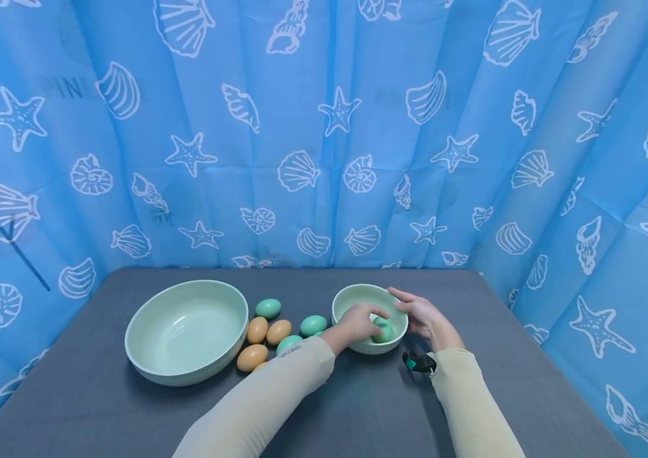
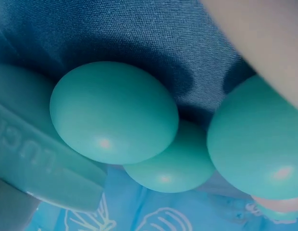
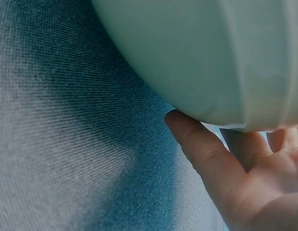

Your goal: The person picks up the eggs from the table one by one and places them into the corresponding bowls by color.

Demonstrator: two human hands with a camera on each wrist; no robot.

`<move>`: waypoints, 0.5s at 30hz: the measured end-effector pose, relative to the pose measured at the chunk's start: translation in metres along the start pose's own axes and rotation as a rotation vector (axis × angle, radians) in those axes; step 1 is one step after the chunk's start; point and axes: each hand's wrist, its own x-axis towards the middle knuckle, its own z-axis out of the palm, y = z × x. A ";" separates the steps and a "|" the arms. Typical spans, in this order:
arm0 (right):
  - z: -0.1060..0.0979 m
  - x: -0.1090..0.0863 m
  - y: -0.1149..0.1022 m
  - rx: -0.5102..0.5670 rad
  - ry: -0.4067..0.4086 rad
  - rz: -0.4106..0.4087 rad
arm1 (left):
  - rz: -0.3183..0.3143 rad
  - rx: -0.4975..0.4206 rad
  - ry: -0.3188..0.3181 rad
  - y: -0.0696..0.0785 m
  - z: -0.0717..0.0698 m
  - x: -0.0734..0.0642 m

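In the head view, my left hand (image 1: pixel 358 323) reaches over the rim into the small pale green bowl (image 1: pixel 349 299). Its curled fingers hold a green egg (image 1: pixel 383 332) inside that bowl. My right hand (image 1: pixel 424 318) rests against the bowl's outer right side. The right wrist view shows the thumb (image 3: pixel 199 144) straight, its tip touching the bowl wall (image 3: pixel 187 62). Behind the left forearm lie green eggs (image 1: pixel 313 325), seen close up as a green egg (image 2: pixel 113 113) in the left wrist view. The left fingertips are out of that view.
A large pale green bowl (image 1: pixel 186 376) stands at the left of the grey table (image 1: pixel 358 413). Brown eggs (image 1: pixel 252 357) and a green egg (image 1: pixel 268 308) lie beside it. A blue shell-print curtain (image 1: pixel 301 210) hangs behind the table. The right wrist wears a black band (image 1: pixel 419 362).
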 end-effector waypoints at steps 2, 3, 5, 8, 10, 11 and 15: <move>-0.001 0.000 0.001 0.005 0.003 0.001 | 0.020 -0.037 0.017 -0.001 -0.002 -0.002; -0.001 0.001 0.002 0.007 0.005 0.003 | 0.029 -0.051 0.027 -0.002 -0.003 -0.003; -0.002 0.001 0.002 0.011 0.007 0.004 | 0.047 -0.081 0.044 -0.002 -0.005 -0.006; -0.002 0.001 0.002 0.015 0.017 0.007 | 0.062 -0.131 0.058 -0.002 -0.011 -0.013; -0.002 0.000 0.001 0.013 0.026 0.008 | 0.059 -0.169 0.060 -0.001 -0.017 -0.020; -0.001 0.001 0.000 0.015 0.034 0.012 | 0.054 -0.185 0.061 0.000 -0.020 -0.023; -0.001 0.002 -0.001 0.013 0.034 0.016 | 0.022 -0.234 0.077 0.000 -0.031 -0.036</move>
